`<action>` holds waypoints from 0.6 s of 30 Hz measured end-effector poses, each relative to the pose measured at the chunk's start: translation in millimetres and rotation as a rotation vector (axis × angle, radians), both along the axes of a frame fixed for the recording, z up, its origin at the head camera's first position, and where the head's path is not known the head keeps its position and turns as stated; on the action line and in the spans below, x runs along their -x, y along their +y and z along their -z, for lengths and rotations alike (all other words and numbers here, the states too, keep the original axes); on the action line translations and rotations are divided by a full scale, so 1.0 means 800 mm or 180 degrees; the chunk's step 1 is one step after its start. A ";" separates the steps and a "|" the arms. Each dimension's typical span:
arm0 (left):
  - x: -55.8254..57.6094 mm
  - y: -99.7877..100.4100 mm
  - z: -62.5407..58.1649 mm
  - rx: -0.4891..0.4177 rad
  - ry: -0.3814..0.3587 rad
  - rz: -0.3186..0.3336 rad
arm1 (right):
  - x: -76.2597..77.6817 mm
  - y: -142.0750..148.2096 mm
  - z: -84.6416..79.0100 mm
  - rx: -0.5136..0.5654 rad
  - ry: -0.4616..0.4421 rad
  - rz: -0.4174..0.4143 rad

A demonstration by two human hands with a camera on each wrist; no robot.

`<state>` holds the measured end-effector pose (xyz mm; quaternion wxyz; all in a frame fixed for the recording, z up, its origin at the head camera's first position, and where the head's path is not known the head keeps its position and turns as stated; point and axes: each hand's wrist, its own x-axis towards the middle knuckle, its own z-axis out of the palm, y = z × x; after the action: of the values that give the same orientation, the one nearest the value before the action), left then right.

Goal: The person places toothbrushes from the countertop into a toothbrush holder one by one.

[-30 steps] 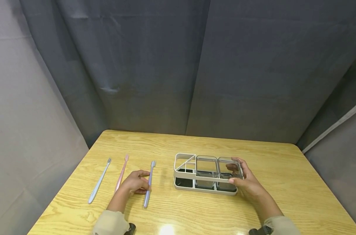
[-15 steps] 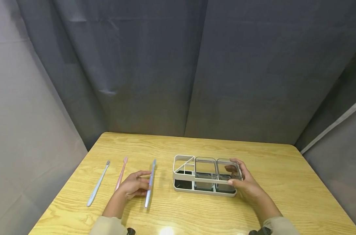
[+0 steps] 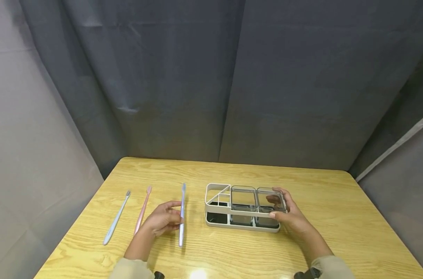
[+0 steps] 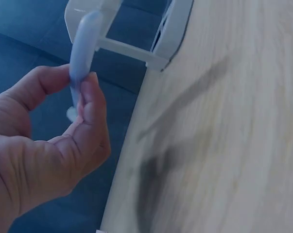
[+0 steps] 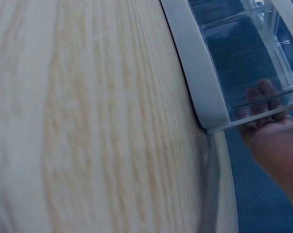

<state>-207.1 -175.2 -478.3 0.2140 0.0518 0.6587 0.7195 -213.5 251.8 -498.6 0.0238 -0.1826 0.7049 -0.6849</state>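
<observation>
My left hand [image 3: 164, 219] pinches a lavender toothbrush [image 3: 182, 232] by its handle between thumb and fingers. In the left wrist view that toothbrush [image 4: 84, 48] is held off the table, its shadow falling on the wood. To its right stands a white toothbrush holder [image 3: 219, 209] with slotted openings at its left end and two clear cups [image 3: 244, 198] set in the frame. My right hand [image 3: 290, 214] grips the holder's right end, thumb in front and fingers behind. Through the clear cup in the right wrist view, those fingers [image 5: 266, 90] show.
A pink toothbrush [image 3: 143, 209] and a light blue toothbrush [image 3: 116, 224] lie on the wooden table [image 3: 319, 201] left of my left hand; my wrist partly covers the pink one. Grey curtains [image 3: 169, 85] hang behind the table and at both sides.
The lavender toothbrush has been lifted off the table by my left hand and moved slightly right, turning more upright. My right hand stays on the holder.
</observation>
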 end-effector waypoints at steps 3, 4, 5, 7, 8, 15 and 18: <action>0.000 0.005 -0.004 -0.0019 0.0050 0.0007 | -0.001 0.000 0.001 -0.0049 0.0029 0.0026; 0.000 0.007 -0.005 -0.0017 0.0047 -0.0019 | -0.002 0.000 0.001 -0.0026 -0.0011 0.0026; 0.000 0.009 -0.007 -0.0006 0.0054 -0.0039 | -0.002 0.000 0.001 0.0025 -0.0057 0.0013; 0.001 0.013 -0.011 -0.0004 0.0068 -0.0071 | -0.002 -0.001 0.001 0.0089 -0.0129 0.0017; 0.002 0.015 -0.013 -0.0017 0.0074 -0.0085 | -0.003 -0.001 0.000 0.0122 -0.0170 0.0017; 0.000 0.032 -0.031 -0.0199 0.0246 -0.0147 | -0.005 -0.001 -0.005 0.0147 -0.0228 0.0040; -0.003 0.038 -0.038 -0.0176 0.0332 -0.0211 | -0.006 -0.003 -0.006 0.0066 -0.0178 0.0043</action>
<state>-204.5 -144.9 -448.3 0.1540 0.0732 0.6501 0.7404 -208.8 249.7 -493.5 0.0370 -0.1589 0.6980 -0.6972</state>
